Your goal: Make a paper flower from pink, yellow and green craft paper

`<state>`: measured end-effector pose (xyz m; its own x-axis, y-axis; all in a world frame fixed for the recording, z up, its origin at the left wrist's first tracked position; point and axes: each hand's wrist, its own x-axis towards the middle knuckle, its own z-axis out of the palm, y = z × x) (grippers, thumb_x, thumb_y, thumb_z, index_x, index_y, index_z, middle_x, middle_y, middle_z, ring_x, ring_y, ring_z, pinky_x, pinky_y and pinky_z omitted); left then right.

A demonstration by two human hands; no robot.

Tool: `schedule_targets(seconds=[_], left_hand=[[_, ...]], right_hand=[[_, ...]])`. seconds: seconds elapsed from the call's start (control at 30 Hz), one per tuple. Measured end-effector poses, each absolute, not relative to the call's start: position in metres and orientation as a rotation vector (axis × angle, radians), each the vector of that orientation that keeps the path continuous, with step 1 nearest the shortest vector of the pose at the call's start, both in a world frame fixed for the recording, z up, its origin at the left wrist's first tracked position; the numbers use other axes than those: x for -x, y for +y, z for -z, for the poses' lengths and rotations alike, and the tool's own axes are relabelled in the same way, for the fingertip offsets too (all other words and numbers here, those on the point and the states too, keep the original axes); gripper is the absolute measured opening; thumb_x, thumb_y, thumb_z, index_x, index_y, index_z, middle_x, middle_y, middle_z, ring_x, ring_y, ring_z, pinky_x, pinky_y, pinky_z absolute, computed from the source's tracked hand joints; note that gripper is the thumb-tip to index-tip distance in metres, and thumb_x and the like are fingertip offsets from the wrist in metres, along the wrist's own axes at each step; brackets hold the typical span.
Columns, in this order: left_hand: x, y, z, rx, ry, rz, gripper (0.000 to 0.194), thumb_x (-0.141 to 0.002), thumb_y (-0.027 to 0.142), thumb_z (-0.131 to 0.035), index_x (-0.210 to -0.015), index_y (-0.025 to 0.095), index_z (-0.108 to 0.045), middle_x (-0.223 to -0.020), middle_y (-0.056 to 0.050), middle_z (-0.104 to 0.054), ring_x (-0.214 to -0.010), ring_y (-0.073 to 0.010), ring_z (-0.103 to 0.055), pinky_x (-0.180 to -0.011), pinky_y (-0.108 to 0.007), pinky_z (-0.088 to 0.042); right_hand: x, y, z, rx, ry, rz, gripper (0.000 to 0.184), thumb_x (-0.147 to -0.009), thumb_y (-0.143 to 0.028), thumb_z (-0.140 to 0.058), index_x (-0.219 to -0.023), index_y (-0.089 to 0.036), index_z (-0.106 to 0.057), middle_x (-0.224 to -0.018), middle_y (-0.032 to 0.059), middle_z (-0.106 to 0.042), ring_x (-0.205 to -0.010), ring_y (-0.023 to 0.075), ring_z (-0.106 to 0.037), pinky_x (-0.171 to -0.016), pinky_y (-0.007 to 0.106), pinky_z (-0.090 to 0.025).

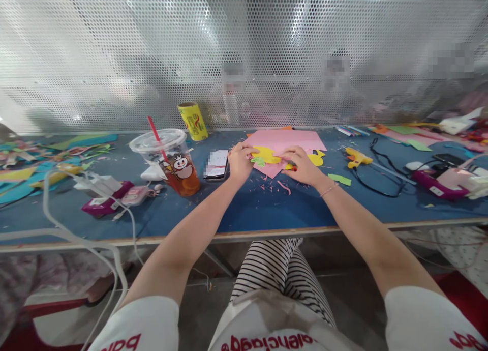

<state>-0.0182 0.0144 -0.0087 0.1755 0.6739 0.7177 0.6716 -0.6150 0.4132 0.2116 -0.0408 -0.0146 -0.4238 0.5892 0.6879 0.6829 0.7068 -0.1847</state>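
Observation:
Between my two hands is a yellow paper cutout (267, 155), its left end pinched by my left hand (241, 159) and its right end by my right hand (300, 165). A small light-green paper piece (259, 162) shows at its lower left. Beneath lies a sheet of pink paper (293, 138) with an orange edge behind it. Another yellow paper piece (315, 159) lies just right of my right hand, and a green scrap (339, 179) sits farther right. Pink snippets are strewn on the blue table in front.
Left of my hands are a phone (217, 164), a plastic cup of drink (179, 168) with a red straw, and a yellow can (194, 121). A yellow glue gun (357, 158) with its black cord lies right. Purple power strips (438, 185) and cables occupy both sides; a perforated metal screen (152, 61) stands behind.

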Motion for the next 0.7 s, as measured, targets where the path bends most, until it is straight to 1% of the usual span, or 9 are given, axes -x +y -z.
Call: schedule_targets(seconds=[0.07, 0.17, 0.27, 0.4, 0.53, 0.63, 0.7], left_hand=[[0.016, 0.014, 0.009, -2.317, 1.297, -1.518, 0.025, -0.065, 0.009, -0.058, -0.081, 0.022, -0.072, -0.092, -0.004, -0.063, -0.087, -0.0176, -0.059, -0.081, -0.033, -0.044], [0.012, 0.011, 0.007, -2.228, 1.240, -1.510, 0.023, -0.065, 0.008, -0.059, -0.078, 0.020, -0.072, -0.085, -0.005, -0.064, -0.081, -0.0156, -0.059, -0.078, -0.029, -0.046], [0.008, 0.007, 0.006, -2.240, 1.267, -1.432, 0.024, -0.065, 0.007, -0.058, -0.077, 0.020, -0.073, -0.084, -0.004, -0.066, -0.078, -0.0153, -0.059, -0.074, -0.028, -0.045], [0.007, 0.006, 0.007, -2.310, 1.334, -1.337, 0.029, -0.065, 0.006, -0.056, -0.080, 0.022, -0.074, -0.081, -0.004, -0.067, -0.076, -0.0157, -0.059, -0.071, -0.027, -0.044], [0.011, 0.015, 0.011, -2.239, 1.351, -1.329, 0.024, -0.066, 0.010, -0.059, -0.081, 0.021, -0.074, -0.083, -0.004, -0.069, -0.080, -0.0166, -0.060, -0.074, -0.027, -0.045], [0.014, 0.023, 0.013, -2.035, 1.241, -1.365, 0.017, -0.065, 0.016, -0.063, -0.078, 0.020, -0.074, -0.078, -0.003, -0.069, -0.078, -0.0165, -0.061, -0.073, -0.026, -0.045], [0.015, 0.026, 0.013, -1.823, 1.154, -1.393, 0.011, -0.063, 0.020, -0.066, -0.072, 0.018, -0.072, -0.070, -0.001, -0.067, -0.072, -0.0152, -0.061, -0.070, -0.025, -0.045]], right_hand=[[-0.205, -0.045, 0.015, 0.971, -2.154, 0.187, 0.040, -0.075, -0.034, -0.065, -0.114, -0.028, -0.055, -0.114, 0.0076, -0.052, -0.113, 0.0260, -0.045, -0.099, 0.048, -0.036], [-0.195, -0.049, 0.016, 0.990, -2.120, 0.255, 0.031, -0.079, -0.034, -0.061, -0.109, -0.028, -0.060, -0.111, 0.0063, -0.056, -0.108, 0.0252, -0.048, -0.097, 0.047, -0.036], [-0.189, -0.051, 0.017, 0.994, -2.110, 0.283, 0.028, -0.081, -0.035, -0.059, -0.108, -0.028, -0.062, -0.108, 0.0056, -0.060, -0.103, 0.0238, -0.051, -0.094, 0.045, -0.037], [-0.187, -0.053, 0.017, 0.930, -2.074, 0.242, 0.020, -0.085, -0.032, -0.053, -0.100, -0.029, -0.066, -0.098, 0.0033, -0.066, -0.096, 0.0202, -0.056, -0.090, 0.041, -0.041], [-0.195, -0.053, 0.014, 0.860, -1.986, 0.186, 0.021, -0.086, -0.029, -0.052, -0.096, -0.028, -0.070, -0.094, 0.0035, -0.068, -0.090, 0.0182, -0.059, -0.084, 0.039, -0.046], [-0.210, -0.048, 0.010, 1.011, -1.800, 0.118, 0.026, -0.085, -0.028, -0.048, -0.100, -0.026, -0.070, -0.084, 0.0036, -0.069, -0.078, 0.0168, -0.062, -0.076, 0.036, -0.049], [-0.226, -0.042, 0.008, 1.158, -1.631, 0.060, 0.030, -0.085, -0.028, -0.046, -0.101, -0.023, -0.070, -0.076, 0.0029, -0.068, -0.069, 0.0153, -0.062, -0.073, 0.034, -0.050]])
